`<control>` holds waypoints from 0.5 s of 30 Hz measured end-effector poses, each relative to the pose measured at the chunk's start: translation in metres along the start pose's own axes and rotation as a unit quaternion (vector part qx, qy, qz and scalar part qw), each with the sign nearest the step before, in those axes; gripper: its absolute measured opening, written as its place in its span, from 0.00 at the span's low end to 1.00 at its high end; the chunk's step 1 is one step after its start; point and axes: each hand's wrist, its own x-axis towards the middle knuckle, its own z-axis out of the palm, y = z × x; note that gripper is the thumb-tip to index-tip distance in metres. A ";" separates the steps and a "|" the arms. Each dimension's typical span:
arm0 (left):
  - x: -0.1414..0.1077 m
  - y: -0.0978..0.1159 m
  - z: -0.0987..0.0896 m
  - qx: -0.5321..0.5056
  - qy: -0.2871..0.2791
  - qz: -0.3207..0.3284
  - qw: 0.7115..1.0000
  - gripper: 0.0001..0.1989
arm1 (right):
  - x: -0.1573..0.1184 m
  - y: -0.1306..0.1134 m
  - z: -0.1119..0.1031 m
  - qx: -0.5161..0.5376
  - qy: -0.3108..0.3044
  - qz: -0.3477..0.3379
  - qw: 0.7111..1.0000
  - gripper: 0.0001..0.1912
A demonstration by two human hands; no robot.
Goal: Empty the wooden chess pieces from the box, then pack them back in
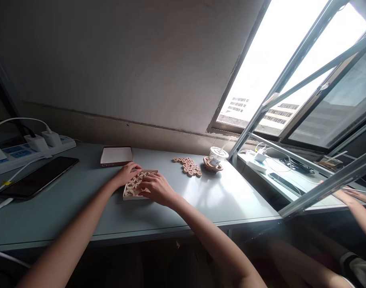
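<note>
A shallow open box point(138, 197) stands near the middle of the desk, with round wooden Chinese chess pieces point(129, 193) lying in it, dark characters facing up. My left hand point(127, 173) is at the box's back left side, its fingers bent over the rim and touching it. Over the right part of the box is my right hand point(157, 189), fingers curled down around a piece that they mostly hide. Red-marked Chinese chess pieces point(189, 166) lie in a loose cluster to the right. Behind the box is its lid point(116, 155), white inside.
A lidded plastic cup point(218, 157) with a straw stands in a brown holder point(212, 167) at the desk's back right. At left are a dark phone point(40, 178), cables and a power strip point(19, 152). Beyond a metal frame point(329, 194), another person's arms point(355, 200) rest by a second desk.
</note>
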 end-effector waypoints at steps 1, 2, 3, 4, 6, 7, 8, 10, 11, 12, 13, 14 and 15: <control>0.000 0.000 0.000 0.003 0.000 0.001 1.000 0.19 | -0.001 0.000 0.000 0.005 0.000 -0.001 1.000 0.10; 0.000 0.000 0.000 0.005 0.000 0.000 1.000 0.19 | -0.001 0.000 0.000 0.010 -0.001 -0.003 1.000 0.10; 0.000 0.000 -0.001 0.006 0.000 -0.001 1.000 0.19 | -0.001 0.000 -0.001 0.014 -0.002 -0.004 1.000 0.10; 0.000 0.000 -0.001 0.006 -0.002 -0.002 1.000 0.19 | -0.001 0.000 -0.003 0.017 -0.002 -0.003 1.000 0.10; 0.000 0.001 -0.001 0.006 -0.004 -0.006 1.000 0.19 | -0.001 -0.001 -0.005 0.017 0.000 0.005 1.000 0.10; 0.000 0.002 -0.001 0.005 -0.005 -0.008 1.000 0.19 | -0.002 -0.001 -0.006 0.015 0.003 0.009 1.000 0.10; 0.000 0.003 -0.002 0.004 -0.006 -0.010 1.000 0.19 | -0.002 -0.001 -0.007 0.010 0.007 0.011 1.000 0.10; -0.001 0.004 -0.002 0.002 -0.004 -0.010 1.000 0.19 | -0.002 -0.003 -0.006 -0.005 0.010 0.009 1.000 0.11; -0.001 0.005 -0.002 0.001 -0.003 -0.009 1.000 0.19 | -0.003 -0.003 -0.005 -0.014 0.009 0.007 1.000 0.10; -0.001 0.006 -0.002 0.002 -0.002 -0.009 1.000 0.20 | -0.003 -0.004 -0.003 -0.021 0.006 0.006 1.000 0.10; -0.001 0.007 -0.003 0.003 -0.001 -0.009 1.000 0.20 | -0.003 -0.004 -0.002 -0.026 0.000 0.006 1.000 0.10; -0.001 0.007 -0.003 0.004 0.000 -0.009 1.000 0.20 | -0.004 -0.004 0.000 -0.028 -0.005 0.007 1.000 0.10; -0.002 0.008 -0.004 0.006 0.000 -0.010 1.000 0.20 | -0.004 -0.003 0.001 -0.026 -0.010 0.009 1.000 0.10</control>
